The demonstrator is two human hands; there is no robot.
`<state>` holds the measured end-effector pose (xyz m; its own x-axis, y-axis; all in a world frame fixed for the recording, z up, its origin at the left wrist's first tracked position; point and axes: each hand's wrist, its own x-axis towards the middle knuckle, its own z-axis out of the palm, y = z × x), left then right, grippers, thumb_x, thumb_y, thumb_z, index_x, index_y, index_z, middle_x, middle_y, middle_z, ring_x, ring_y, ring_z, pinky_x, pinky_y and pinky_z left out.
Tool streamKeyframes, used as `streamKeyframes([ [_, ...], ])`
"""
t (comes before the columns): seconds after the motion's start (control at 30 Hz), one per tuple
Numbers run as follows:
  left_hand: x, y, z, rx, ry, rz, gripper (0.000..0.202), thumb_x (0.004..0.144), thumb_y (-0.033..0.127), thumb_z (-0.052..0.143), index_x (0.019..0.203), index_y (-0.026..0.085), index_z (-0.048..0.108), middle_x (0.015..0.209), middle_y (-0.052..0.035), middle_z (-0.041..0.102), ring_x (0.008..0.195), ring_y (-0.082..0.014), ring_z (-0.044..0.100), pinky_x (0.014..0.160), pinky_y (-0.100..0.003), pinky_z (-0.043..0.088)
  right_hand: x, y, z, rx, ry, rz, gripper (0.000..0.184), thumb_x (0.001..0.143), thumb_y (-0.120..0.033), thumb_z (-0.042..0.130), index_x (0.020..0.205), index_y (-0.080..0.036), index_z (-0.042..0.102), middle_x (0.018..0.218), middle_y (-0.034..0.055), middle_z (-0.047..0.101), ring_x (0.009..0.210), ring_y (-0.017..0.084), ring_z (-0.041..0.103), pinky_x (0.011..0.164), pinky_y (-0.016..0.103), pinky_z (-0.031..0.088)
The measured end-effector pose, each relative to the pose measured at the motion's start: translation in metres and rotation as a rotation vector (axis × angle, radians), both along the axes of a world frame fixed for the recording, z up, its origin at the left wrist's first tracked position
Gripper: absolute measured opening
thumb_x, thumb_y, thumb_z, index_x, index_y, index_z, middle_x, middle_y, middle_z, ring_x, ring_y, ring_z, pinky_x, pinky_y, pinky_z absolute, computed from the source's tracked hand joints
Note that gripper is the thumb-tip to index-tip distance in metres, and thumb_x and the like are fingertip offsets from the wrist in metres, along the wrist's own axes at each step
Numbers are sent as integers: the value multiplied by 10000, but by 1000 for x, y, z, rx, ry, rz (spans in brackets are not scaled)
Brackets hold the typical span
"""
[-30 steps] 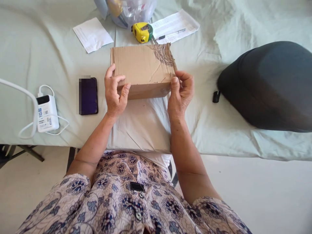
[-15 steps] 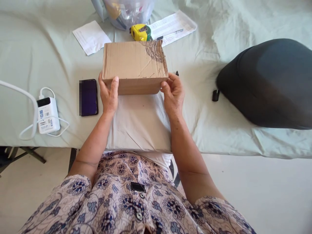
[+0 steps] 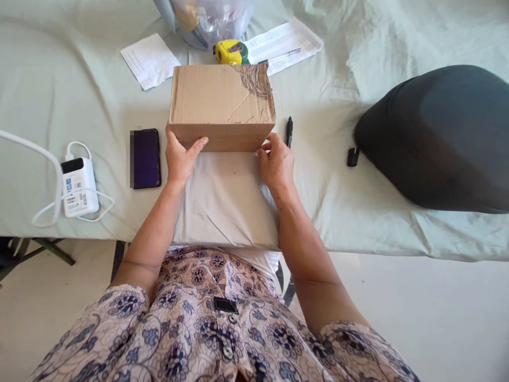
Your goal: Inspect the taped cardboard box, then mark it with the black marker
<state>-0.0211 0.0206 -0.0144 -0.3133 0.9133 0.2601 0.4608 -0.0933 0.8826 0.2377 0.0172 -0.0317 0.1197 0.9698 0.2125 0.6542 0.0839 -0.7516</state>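
Cardboard box (image 3: pixel 222 95), upper centre of frame, lies long axis left-to-right, its near left corner gripped by the left hand (image 3: pixel 180 159), the right hand (image 3: pixel 278 163) equally close at its near right corner, closure indeterminable.

Cloth-covered table (image 3: pixel 226 207), pale green, creased. Left of frame: white power bank (image 3: pixel 81 199), then dark phone (image 3: pixel 147 159). Upper left: loose paper (image 3: pixel 151 63). Top centre: clear tub (image 3: pixel 222 21), tape measure (image 3: pixel 228 51), printed sheet (image 3: pixel 284 38). Upper centre: cardboard box (image 3: pixel 214 98), underside contact unclear; black marker (image 3: pixel 289 131) right. Far right: black cap (image 3: pixel 352 157), large rounded black object (image 3: pixel 437 143).
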Motion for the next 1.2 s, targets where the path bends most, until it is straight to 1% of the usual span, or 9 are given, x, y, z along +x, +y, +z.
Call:
streamKeyframes([
  [0.1,1,-1,3,-70,28,43,941,684,379,964,1440,207,432,1584,-201,574,1522,-349,545,1324,-488,406,-1,-1,2,-20,-2,-18,318,845,-157,539,1131,-253,639,917,21,722,802,195,659,900,431,572],
  [0.17,1,-1,4,-95,42,59,959,660,331,972,1444,208,433,1550,-198,602,1503,-364,560,1316,-511,412,0,0,2,-13,20,-25,265,851,-189,553,1095,-258,632,909,14,711,774,182,640,890,429,569],
  [0.3,-1,0,1,-6,11,20,960,742,473,931,1507,267,388,1571,-155,589,1500,-330,568,1280,-478,456,2,-1,4,109,100,0,227,907,-260,550,1128,-261,606,904,13,672,840,185,654,876,417,577],
  [0.4,1,-1,0,94,-5,-19,978,824,593,849,1585,310,302,1633,-126,534,1557,-306,511,1291,-464,444,-2,-3,2,235,140,-15,240,947,-375,584,1162,-270,567,1024,36,648,985,206,664,898,428,585],
  [0.6,22,-10,-4,190,110,0,1367,675,716,906,1694,239,131,1813,-165,215,1721,-374,107,1432,-545,147,-18,-6,-14,327,81,-75,832,784,-614,816,1409,-293,372,1321,101,493,1297,305,551,1106,597,517],
  [0.7,30,-14,-3,243,156,11,1435,661,801,863,1706,154,121,1812,-188,207,1722,-397,55,1440,-561,102,-21,-5,-19,338,58,-90,935,768,-626,834,1469,-308,304,1375,116,456,1364,332,503,1157,658,469],
  [0.8,31,-15,1,243,139,3,1387,676,768,878,1703,187,147,1815,-163,215,1722,-397,59,1442,-577,89,-18,-4,-19,314,68,-93,886,794,-584,826,1468,-312,319,1379,115,470,1360,330,510,1145,665,483],
  [1.0,22,-12,10,141,76,-24,1389,646,424,1014,1689,275,110,1821,-137,196,1726,-377,46,1436,-582,116,-7,-1,-17,288,102,-23,682,842,-502,793,1393,-324,433,1329,84,547,1212,271,601,1054,583,563],
  [1.2,13,-7,8,127,103,-35,1241,754,493,940,1707,293,171,1818,-73,241,1719,-353,144,1440,-558,131,5,4,-13,315,128,45,504,893,-453,725,1341,-332,530,1228,59,637,1074,227,670,943,479,612],
])
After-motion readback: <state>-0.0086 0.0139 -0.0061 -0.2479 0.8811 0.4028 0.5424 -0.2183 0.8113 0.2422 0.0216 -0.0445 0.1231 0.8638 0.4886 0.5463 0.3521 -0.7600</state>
